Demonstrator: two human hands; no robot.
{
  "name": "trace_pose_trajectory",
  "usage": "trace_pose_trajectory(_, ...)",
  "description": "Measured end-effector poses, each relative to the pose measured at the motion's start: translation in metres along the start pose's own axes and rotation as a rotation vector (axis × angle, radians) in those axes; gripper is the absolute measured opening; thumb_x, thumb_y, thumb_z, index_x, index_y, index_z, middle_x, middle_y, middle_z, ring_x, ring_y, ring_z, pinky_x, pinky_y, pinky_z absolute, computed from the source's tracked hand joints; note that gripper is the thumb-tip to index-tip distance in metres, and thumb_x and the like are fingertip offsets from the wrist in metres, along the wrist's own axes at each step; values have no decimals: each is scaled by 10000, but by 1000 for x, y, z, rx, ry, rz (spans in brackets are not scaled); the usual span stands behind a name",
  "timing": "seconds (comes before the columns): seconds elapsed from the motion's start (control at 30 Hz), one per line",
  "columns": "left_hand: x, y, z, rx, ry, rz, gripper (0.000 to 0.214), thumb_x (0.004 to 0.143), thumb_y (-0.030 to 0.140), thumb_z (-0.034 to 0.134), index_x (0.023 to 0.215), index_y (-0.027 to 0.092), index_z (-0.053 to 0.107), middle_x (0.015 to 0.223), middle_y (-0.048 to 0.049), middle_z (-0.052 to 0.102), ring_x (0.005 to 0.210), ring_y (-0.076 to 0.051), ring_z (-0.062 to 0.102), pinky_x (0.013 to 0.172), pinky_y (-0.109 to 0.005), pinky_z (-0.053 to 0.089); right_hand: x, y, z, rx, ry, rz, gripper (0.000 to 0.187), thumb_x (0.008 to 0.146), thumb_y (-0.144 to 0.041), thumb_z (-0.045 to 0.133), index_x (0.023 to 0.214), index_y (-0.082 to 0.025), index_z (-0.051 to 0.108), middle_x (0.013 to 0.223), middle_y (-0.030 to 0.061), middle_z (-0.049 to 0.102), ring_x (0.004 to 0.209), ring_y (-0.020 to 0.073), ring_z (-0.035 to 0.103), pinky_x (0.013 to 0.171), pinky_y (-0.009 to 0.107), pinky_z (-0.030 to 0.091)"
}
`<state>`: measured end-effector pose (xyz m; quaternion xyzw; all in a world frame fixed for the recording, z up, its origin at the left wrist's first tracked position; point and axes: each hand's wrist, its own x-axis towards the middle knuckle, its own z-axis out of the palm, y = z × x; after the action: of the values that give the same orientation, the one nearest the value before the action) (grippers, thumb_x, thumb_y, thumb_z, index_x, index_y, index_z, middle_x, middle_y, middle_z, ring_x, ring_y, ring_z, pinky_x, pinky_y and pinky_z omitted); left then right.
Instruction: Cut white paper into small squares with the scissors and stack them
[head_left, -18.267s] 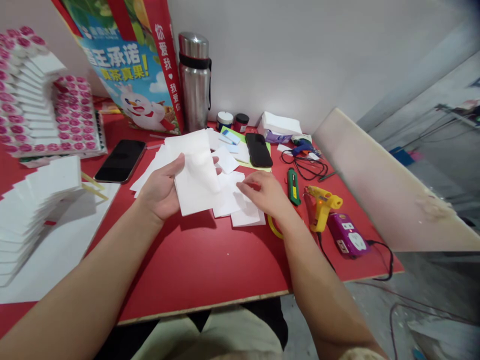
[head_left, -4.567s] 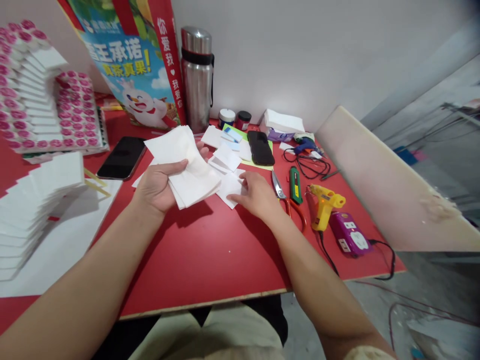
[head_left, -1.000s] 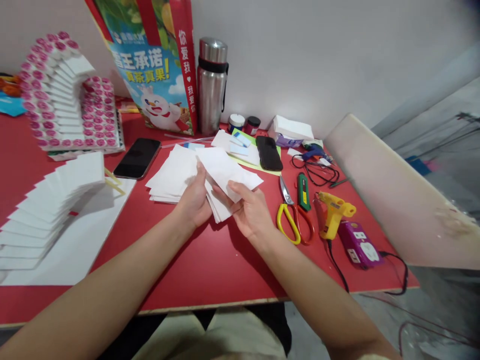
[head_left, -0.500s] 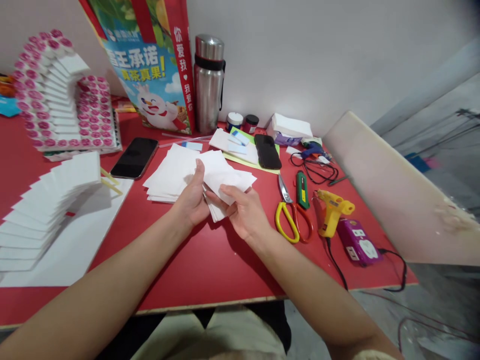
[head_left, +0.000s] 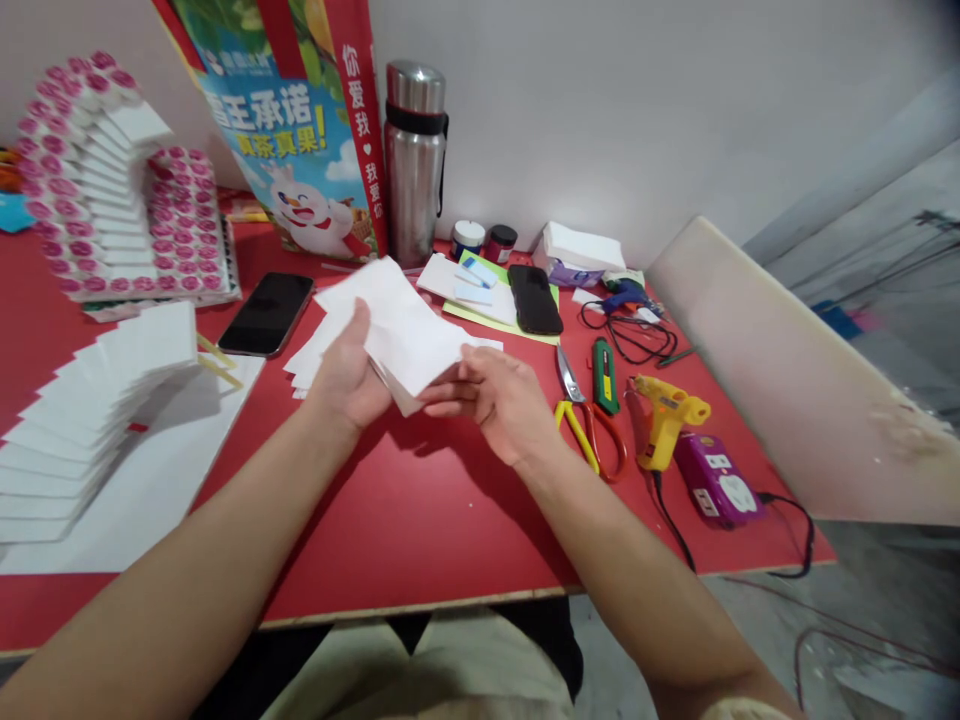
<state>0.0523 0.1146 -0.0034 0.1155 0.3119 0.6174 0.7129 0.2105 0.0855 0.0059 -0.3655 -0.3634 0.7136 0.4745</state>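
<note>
My left hand [head_left: 346, 372] grips a stack of white paper sheets [head_left: 401, 325], thumb on top, lifted a little above the red table [head_left: 420, 510]. My right hand [head_left: 501, 395] is closed on the stack's lower right edge, fingers curled under it. More white sheets [head_left: 307, 352] lie on the table just behind my left hand.
Scissors with yellow and red handles [head_left: 581, 420], a green utility knife [head_left: 604, 365], a yellow glue gun [head_left: 664, 425] and a purple power strip [head_left: 716, 485] lie to the right. Two black phones [head_left: 266, 312] [head_left: 534, 298], a steel flask [head_left: 414, 160], a poster [head_left: 289, 130] and stepped white card stacks [head_left: 90, 385] stand behind and left.
Both hands have raised the paper stack off the table and squared it up. My left thumb now lies on top, and the camera view shifted slightly.
</note>
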Motion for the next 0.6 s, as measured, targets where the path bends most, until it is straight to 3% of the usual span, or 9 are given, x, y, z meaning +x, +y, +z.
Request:
trace_pose_trajectory(0.1, 2, 21, -5, -30, -83, 161, 498, 1043, 530, 385, 1356, 221, 618, 1262, -89, 745, 1345, -307, 587, 1110, -524, 487, 5, -17, -26, -263, 164, -278, 365, 883, -510, 658, 705, -206, 563, 786, 48, 751, 595, 172, 708, 534, 293, 579)
trace_pose_trajectory(0.17, 1, 31, -6, -27, -98, 229, 475, 1053, 498, 368, 1333, 215, 628, 1265, -83, 744, 1344, -298, 587, 1135, -533, 460, 11, -23, -45, -572, 296, -476, 296, 911, -463, 629, 756, -213, 603, 788, 32, 739, 644, 164, 700, 612, 301, 581)
trace_pose_trajectory(0.23, -1, 38, -6, -27, -98, 275, 496, 1066, 473, 327, 1305, 167, 635, 1248, -106, 747, 1313, -296, 609, 1152, -544, 435, 16, -22, -60, -953, 318, -561, 174, 888, -385, 657, 850, -216, 653, 869, 43, 743, 780, 192, 709, 741, 345, 583)
trace_pose_trajectory(0.27, -2, 40, -6, -32, -99, 291, 510, 1071, 466, 311, 1295, 143, 635, 1233, -120, 750, 1296, -298, 619, 1155, -552, 427, 19, -19, -64, -1123, 281, -564, 155, 869, -353, 675, 935, -212, 675, 965, 65, 750, 883, 219, 709, 815, 376, 575)
trace_pose_trajectory(0.33, -2, 42, -6, -44, -95, 321, 519, 1076, 457, 289, 1280, 129, 635, 1193, -126, 762, 1270, -300, 636, 1147, -562, 430, 23, -10, -63, -1407, 137, -522, 334, 843, -322, 702, 1146, -186, 668, 1198, 130, 718, 1104, 287, 661, 956, 446, 528)
trace_pose_trajectory(0.4, -1, 44, -7, -48, -80, 348, 504, 1079, 441, 278, 1272, 142, 635, 1154, -111, 774, 1260, -294, 645, 1137, -552, 445, 27, -1, -54, -1640, 31, -463, 448, 859, -284, 684, 1276, -129, 626, 1299, 193, 671, 1215, 346, 596, 1022, 494, 473)
trace_pose_trajectory(0.5, -1, 45, -9, -32, -71, 342, 502, 1081, 441, 268, 1276, 157, 634, 1164, -100, 772, 1283, -294, 631, 1127, -545, 461, 31, 8, -40, -1886, 15, -403, 333, 904, -157, 557, 1208, -71, 661, 1169, 226, 698, 1111, 359, 619, 938, 475, 477)
trace_pose_trajectory(0.6, -1, 45, -8, -3, -70, 318, 483, 1076, 448, 288, 1304, 192, 629, 1230, -81, 755, 1333, -303, 594, 1127, -544, 467, 35, 9, -44, -1810, 52, -409, 232, 887, -115, 521, 1003, -110, 721, 1041, 187, 722, 994, 314, 644, 844, 415, 483)
